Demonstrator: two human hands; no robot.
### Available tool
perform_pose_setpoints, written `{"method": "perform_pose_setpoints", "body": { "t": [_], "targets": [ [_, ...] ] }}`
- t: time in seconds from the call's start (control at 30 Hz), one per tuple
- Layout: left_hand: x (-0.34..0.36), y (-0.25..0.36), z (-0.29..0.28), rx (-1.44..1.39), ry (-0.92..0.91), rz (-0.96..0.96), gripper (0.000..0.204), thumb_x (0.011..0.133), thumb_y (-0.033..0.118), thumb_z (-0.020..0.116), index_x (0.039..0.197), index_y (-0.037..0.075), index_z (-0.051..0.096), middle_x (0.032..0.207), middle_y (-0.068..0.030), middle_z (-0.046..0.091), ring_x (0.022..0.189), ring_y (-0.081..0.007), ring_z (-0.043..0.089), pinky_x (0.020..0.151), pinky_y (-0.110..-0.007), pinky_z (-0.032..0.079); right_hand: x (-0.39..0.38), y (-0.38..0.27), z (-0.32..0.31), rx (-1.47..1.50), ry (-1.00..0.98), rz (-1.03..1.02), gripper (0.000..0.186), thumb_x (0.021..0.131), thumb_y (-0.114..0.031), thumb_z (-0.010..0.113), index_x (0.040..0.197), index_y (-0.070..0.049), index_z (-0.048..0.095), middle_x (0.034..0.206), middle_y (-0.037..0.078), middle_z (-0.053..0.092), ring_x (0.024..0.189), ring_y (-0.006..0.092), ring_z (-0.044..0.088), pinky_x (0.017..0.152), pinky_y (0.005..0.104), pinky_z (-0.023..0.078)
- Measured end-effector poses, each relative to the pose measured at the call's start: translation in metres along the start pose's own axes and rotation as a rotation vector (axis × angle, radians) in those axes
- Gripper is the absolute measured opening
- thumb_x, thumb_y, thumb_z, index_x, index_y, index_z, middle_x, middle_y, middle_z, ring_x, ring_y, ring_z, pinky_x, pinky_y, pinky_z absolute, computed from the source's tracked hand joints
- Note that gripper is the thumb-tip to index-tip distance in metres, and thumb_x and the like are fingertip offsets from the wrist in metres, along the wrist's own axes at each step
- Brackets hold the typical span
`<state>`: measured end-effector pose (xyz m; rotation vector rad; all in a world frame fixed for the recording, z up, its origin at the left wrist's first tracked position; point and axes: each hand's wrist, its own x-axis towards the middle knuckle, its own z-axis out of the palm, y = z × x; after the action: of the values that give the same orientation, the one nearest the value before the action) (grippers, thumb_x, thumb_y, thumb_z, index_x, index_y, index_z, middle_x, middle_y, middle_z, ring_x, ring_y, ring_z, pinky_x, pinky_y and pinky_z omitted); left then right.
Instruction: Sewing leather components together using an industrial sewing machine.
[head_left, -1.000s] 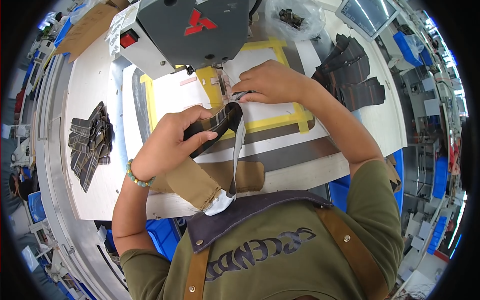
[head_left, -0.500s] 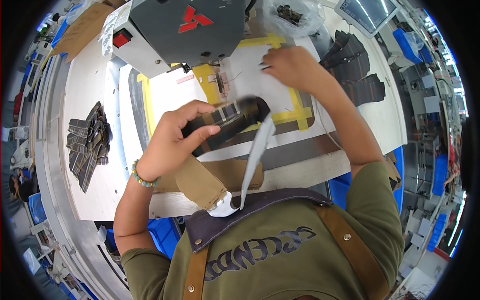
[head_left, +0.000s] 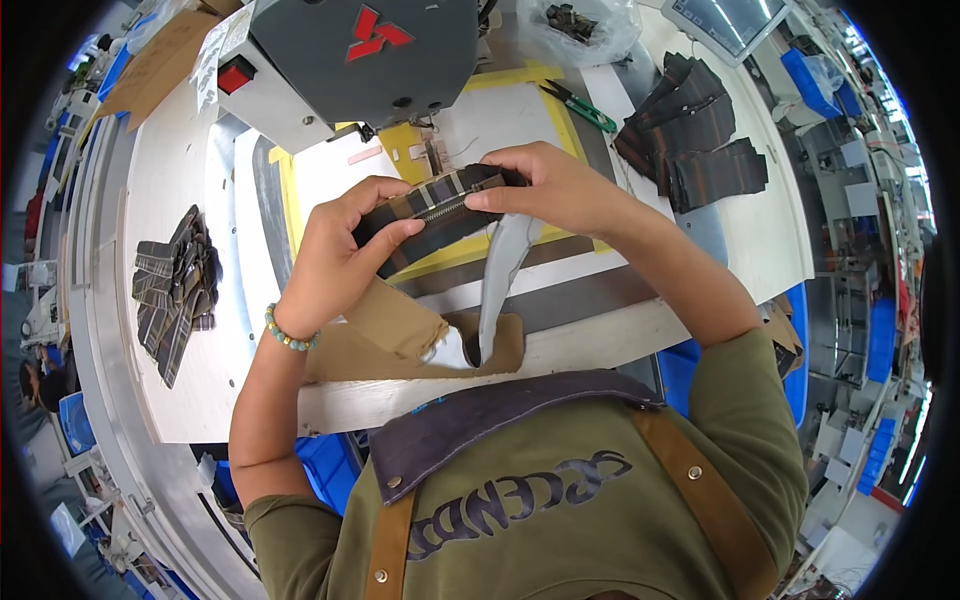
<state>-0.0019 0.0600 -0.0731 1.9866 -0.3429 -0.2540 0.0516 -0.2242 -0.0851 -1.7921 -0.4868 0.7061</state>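
Observation:
A dark plaid fabric piece with a metal zipper [head_left: 443, 211] is held up in front of the sewing machine [head_left: 370, 70]. My left hand [head_left: 340, 245] is closed on its left end, thumb in front and fingers behind. At the other end my right hand [head_left: 550, 190] pinches it, thumb on the front by the zipper. Below the right hand a pale grey strip [head_left: 508, 260] hangs down; whether it is joined to the piece I cannot tell. Green-handled thread snips [head_left: 585, 110] lie on the table beyond my right hand.
Stacked plaid pieces lie at the left [head_left: 177, 290] and right [head_left: 690, 130]. A clear bag [head_left: 590, 40] and a screen [head_left: 728, 25] stand at the back. Brown cardboard [head_left: 400, 330] sits at the front edge. Yellow tape [head_left: 290, 210] borders the white work plate.
My right hand has come back from the far right to the plaid piece and gripped its end. The thread snips now lie uncovered where that hand was. The grey strip has swung.

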Motion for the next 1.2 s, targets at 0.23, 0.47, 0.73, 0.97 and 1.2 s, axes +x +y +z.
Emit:
{"method": "perform_pose_setpoints", "body": {
  "t": [0.23,0.47,0.73,0.97,1.2],
  "targets": [
    [-0.015,-0.009,0.001,0.116,0.093,0.241,0.043,0.105,0.011,0.064,0.147,0.0,0.062,0.131,-0.0137,0.068,0.113,-0.0239,0.066,0.097,-0.036,0.051,-0.096,-0.025,-0.039,0.087,0.342,-0.171,0.031,0.11,-0.023,0.071,0.127,0.003,0.074,0.105,0.005,0.078,0.083,0.0127,0.078,0.072,0.0278,0.06],
    [-0.073,-0.02,0.042,0.597,-0.247,0.371,0.065,0.088,0.018,0.086,0.146,0.0,0.062,0.13,-0.0212,0.066,0.114,-0.0398,0.064,0.1,-0.048,0.052,-0.338,-0.08,-0.09,-0.794,1.149,0.525,0.041,0.111,-0.028,0.067,0.141,0.0,0.072,0.11,0.008,0.079,0.095,0.0089,0.072,0.085,0.0243,0.054],
    [-0.094,-0.065,0.055,0.774,-0.244,0.379,0.052,0.092,0.023,0.087,0.132,0.0,0.063,0.114,-0.0201,0.07,0.098,-0.0411,0.069,0.083,-0.047,0.056,-0.356,-0.074,-0.051,-1.11,1.278,0.789,0.044,0.109,-0.039,0.066,0.139,-0.007,0.076,0.13,0.011,0.078,0.122,0.0177,0.069,0.109,0.031,0.047],
    [-0.039,-0.066,0.034,0.707,0.14,0.292,0.039,0.094,0.023,0.086,0.119,0.0,0.068,0.104,-0.02,0.071,0.094,-0.043,0.069,0.081,-0.049,0.055,-0.232,-0.014,-0.06,-1.172,0.715,0.166,0.038,0.102,-0.033,0.074,0.127,-0.004,0.076,0.103,0.014,0.077,0.094,0.029,0.074,0.089,0.0429,0.056],
    [-0.026,-0.064,0.031,0.725,0.196,0.384,0.037,0.086,0.016,0.089,0.116,0.002,0.072,0.105,-0.0143,0.067,0.096,-0.0348,0.065,0.085,-0.043,0.055,-0.053,0.035,0.024,-0.72,0.279,-0.334,0.038,0.103,-0.03,0.071,0.131,-0.006,0.075,0.122,0.015,0.073,0.112,0.0369,0.069,0.097,0.0444,0.056]
  ]
}}
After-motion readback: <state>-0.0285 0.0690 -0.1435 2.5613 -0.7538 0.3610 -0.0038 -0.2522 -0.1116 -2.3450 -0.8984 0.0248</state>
